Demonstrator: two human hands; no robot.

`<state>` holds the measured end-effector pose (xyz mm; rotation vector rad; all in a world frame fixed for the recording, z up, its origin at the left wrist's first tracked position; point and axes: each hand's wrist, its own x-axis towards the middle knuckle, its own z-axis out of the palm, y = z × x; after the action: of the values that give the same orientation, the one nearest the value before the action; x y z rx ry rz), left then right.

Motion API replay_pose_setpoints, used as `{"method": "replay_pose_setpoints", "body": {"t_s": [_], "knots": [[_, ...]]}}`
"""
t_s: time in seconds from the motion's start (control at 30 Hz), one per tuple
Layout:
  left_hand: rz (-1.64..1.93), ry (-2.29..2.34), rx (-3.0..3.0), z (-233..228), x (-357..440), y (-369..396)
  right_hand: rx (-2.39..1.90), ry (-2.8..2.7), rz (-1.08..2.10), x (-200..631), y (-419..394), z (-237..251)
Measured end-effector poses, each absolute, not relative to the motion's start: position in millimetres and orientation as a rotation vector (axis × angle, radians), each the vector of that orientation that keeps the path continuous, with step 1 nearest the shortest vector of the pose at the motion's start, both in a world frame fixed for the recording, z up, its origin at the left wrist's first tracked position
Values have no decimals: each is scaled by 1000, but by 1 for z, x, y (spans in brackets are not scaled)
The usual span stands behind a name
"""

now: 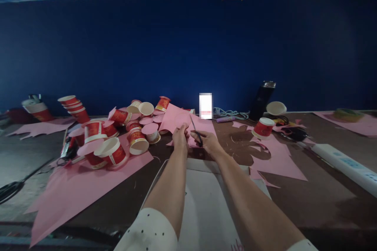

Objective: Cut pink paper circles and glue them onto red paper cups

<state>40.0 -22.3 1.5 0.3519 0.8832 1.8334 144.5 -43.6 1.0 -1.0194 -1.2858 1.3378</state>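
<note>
My left hand (180,138) pinches the lower edge of a sheet of pink paper (174,118), which stands tilted up in front of me. A faint round outline seems to show on that sheet. In my right hand (207,141) is a pair of scissors (196,131), fingers wrapped round the handles, blades pointing up and away beside the sheet's right side. Whether the blades touch the paper I cannot tell. More pink paper (207,126) lies behind and beneath my hands. Below my forearms sits a white box or board (203,196).
Several red paper cups (118,153), some with pink discs, crowd the left. A lit phone (205,106) stands against the blue wall. Right are a dark bottle (262,100), an upside-down cup (263,128), pink scraps (273,157) and a white power strip (347,166).
</note>
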Motion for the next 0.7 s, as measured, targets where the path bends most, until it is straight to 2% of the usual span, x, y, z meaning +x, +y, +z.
{"method": "replay_pose_setpoints", "body": {"t_s": [0.23,0.7], "knots": [[1790,855,352,-2,40,-19,-1016,-1334,1351,143,-51,8],[1738,1092,506,-1,38,-23,-984,-1306,1355,147,-43,0]]}}
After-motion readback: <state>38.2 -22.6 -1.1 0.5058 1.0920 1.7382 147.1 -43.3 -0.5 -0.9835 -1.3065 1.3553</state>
